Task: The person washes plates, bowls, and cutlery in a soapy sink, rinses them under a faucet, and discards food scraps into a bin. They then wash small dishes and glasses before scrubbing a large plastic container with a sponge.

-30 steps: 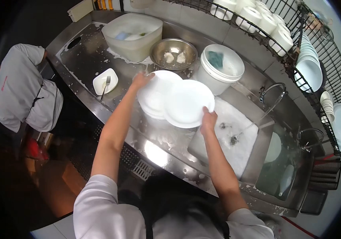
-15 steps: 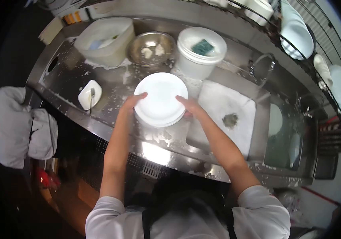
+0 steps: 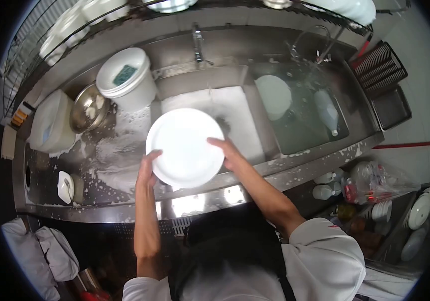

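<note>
My left hand (image 3: pixel 148 168) is closed on the left rim of a stack of round white plates (image 3: pixel 185 150), thumb on top. On the right rim, my right hand (image 3: pixel 228 153) grips the same stack, also with the thumb over the edge. From above, the top plate hides those beneath it. The stack is held over the counter's front part and the left edge of a foamy sink basin (image 3: pixel 242 105). To its upper left stands a white bucket (image 3: pixel 142 90) with a green scouring pad (image 3: pixel 124 75) in it.
Left on the counter are a metal bowl (image 3: pixel 82 123), a plastic tub (image 3: pixel 49 118) and a small white dish (image 3: pixel 66 186). The right basin (image 3: pixel 305 138) holds water, a round white plate (image 3: pixel 273 96) and a bottle-like item (image 3: pixel 327 111). A wire rack (image 3: pixel 235 7) hangs above.
My view has turned toward the sinks on the right. Both hands have carried the plates rightward from the counter to beside the foamy basin, keeping their grip.
</note>
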The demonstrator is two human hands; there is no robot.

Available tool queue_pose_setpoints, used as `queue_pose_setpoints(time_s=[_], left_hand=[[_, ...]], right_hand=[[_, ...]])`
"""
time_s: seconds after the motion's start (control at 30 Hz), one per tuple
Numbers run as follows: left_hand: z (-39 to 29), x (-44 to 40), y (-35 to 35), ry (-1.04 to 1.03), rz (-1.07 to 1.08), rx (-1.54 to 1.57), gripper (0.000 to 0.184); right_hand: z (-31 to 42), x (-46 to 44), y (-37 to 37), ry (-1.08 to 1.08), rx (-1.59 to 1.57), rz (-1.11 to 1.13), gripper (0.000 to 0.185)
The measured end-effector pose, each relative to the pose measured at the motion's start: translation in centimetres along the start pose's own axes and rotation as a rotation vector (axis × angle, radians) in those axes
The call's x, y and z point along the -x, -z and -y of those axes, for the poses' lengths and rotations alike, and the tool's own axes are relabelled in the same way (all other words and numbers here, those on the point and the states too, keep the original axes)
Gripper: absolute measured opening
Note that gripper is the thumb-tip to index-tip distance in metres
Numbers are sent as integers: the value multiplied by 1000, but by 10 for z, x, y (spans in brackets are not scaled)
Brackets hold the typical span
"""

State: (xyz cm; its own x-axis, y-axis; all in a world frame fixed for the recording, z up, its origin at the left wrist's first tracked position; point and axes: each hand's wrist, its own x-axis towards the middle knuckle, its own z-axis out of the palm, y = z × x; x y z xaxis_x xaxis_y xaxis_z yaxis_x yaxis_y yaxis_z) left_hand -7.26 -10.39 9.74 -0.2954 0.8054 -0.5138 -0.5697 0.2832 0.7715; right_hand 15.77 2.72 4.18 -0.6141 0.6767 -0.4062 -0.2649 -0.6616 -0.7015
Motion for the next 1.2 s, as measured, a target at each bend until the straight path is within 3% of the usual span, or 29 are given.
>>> queue_pose_setpoints(time_s=[0.2,0.3,0.33,0.43,0.63,0.77,0.8,0.9,0.93,1.03,1.07,1.13,1.17,1.2], left_hand=[[6,-4,-205,-211,101,-150,73],[39,-47,-277,-293,60,-368,104],[31,-32,-321,-184,-53,-438,102],[80,-93,-378,-254,-59,-304,92],[165,-212,-427,-176,-73,-149,76],[177,-211,-438,-70,-176,42,66],[213,-246,-421,-117,-123,88,59],[231,-250,-423,32,-361,-114,63],[245,-259,-415,116,-281,-20,60],[264,-259,-402,47,-59,-110,56],[265,-253,-400,-41,-7,-195,53],[250,-222,-400,-209,82,-365,47],[238,-213,-404,-132,22,-544,46],[228,-195,-403,-185,41,-490,46]], right_hand=[[131,50,124,41,-206,-35,58],[177,65,191,65,-247,-75,53],[186,65,216,59,-242,-79,53],[208,62,280,118,-201,-151,53],[221,23,373,82,-172,-296,54],[221,-30,416,86,-110,-317,54],[218,-50,432,25,-88,-323,54],[212,-85,438,90,33,-301,54],[194,-120,469,38,114,-327,53],[194,-131,477,447,1368,-213,51],[201,-121,455,344,1715,-308,50],[198,-126,443,294,1830,-354,47],[196,-131,441,290,1813,-371,46],[194,-136,439,291,1789,-392,44]])
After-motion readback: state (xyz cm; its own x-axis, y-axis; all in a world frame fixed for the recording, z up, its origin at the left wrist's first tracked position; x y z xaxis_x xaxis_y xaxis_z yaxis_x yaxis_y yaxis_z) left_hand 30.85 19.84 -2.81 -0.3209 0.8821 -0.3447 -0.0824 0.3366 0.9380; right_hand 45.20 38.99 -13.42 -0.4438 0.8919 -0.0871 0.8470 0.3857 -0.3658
